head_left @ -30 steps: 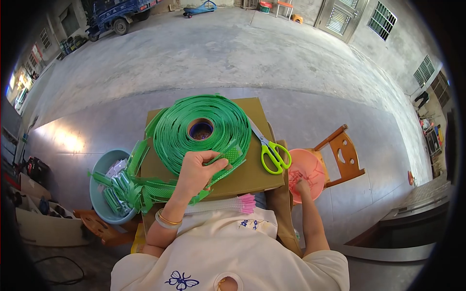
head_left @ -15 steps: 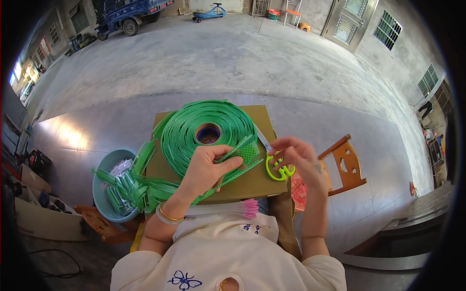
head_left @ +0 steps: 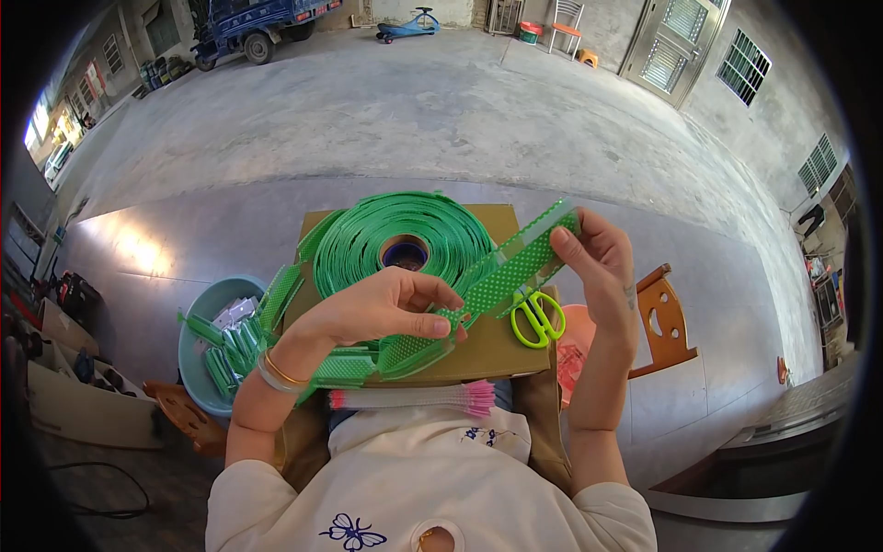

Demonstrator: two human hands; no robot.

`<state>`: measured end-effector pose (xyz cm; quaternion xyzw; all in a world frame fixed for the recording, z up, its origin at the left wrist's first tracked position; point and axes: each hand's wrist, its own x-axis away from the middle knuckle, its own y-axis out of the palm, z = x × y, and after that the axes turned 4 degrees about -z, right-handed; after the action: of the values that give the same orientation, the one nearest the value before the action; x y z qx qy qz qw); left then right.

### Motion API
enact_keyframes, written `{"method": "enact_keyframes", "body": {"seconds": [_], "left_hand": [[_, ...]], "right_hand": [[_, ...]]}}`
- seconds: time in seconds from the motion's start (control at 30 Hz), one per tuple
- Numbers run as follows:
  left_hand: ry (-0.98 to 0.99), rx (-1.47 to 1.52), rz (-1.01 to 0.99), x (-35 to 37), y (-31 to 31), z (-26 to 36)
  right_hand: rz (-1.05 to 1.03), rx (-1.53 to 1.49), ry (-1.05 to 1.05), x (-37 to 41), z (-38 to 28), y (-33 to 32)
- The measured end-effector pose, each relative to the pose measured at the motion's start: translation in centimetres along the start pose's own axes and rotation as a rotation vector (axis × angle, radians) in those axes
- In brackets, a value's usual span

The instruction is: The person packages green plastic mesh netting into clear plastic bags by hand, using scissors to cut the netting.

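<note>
A large roll of green polka-dot plastic strip (head_left: 354, 244) lies flat on a cardboard box (head_left: 501, 359) in front of me. My right hand (head_left: 600, 262) pinches the end of a length of green dotted strip (head_left: 515, 278), raised to the right of the roll. Lower down, the fingers of my left hand (head_left: 391, 308) close on the same strip, which is stretched between both hands. Yellow-green scissors (head_left: 538, 322) rest on the box below my right hand, their blades hidden under the strip. More strip trails left, towards a blue basin.
Small green-and-clear packets fill the blue basin (head_left: 191, 354) at left. A bundle of thin pink-tipped sticks (head_left: 414, 398) lies across my lap. A wooden chair back (head_left: 664, 322) and a reddish container (head_left: 578, 345) stand at right. Beyond are a blue truck (head_left: 262, 23) and a ride-on toy (head_left: 409, 26).
My right hand has closed on the strip's end and pulled it up and right, drawing it out. My left hand has shifted slightly lower, still gripping the strip.
</note>
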<state>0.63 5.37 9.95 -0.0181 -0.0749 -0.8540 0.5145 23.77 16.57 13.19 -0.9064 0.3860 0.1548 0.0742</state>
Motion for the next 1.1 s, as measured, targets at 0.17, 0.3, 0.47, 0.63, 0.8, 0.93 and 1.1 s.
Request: {"method": "enact_keyframes", "body": {"seconds": [0.17, 0.3, 0.47, 0.63, 0.8, 0.93, 1.1], "left_hand": [[-0.039, -0.021, 0.061, 0.3, -0.8, 1.4], [-0.068, -0.114, 0.041, 0.7, -0.4, 3.1], [0.023, -0.286, 0.093, 0.8, 1.1, 4.6], [0.540, -0.689, 0.364, 0.3, 2.3, 5.0], [0.396, -0.541, 0.387, -0.7, 1.5, 5.0], [0.368, -0.700, 0.455, -0.7, 1.2, 5.0], [0.430, -0.767, 0.495, -0.8, 1.0, 5.3]], "right_hand": [[0.054, -0.036, -0.041, 0.3, 0.2, -0.6], [0.103, -0.093, -0.012, 0.0, 1.2, -0.9], [0.095, -0.238, 0.105, -0.5, 3.2, -0.2], [-0.030, -0.519, 0.370, -0.7, 5.8, 2.3], [-0.219, -0.715, 0.440, 0.6, 7.7, 6.2], [-0.161, -0.524, 0.268, 1.0, 8.7, 8.3], [-0.148, -0.748, -0.005, -0.5, 7.5, 8.6]]}}
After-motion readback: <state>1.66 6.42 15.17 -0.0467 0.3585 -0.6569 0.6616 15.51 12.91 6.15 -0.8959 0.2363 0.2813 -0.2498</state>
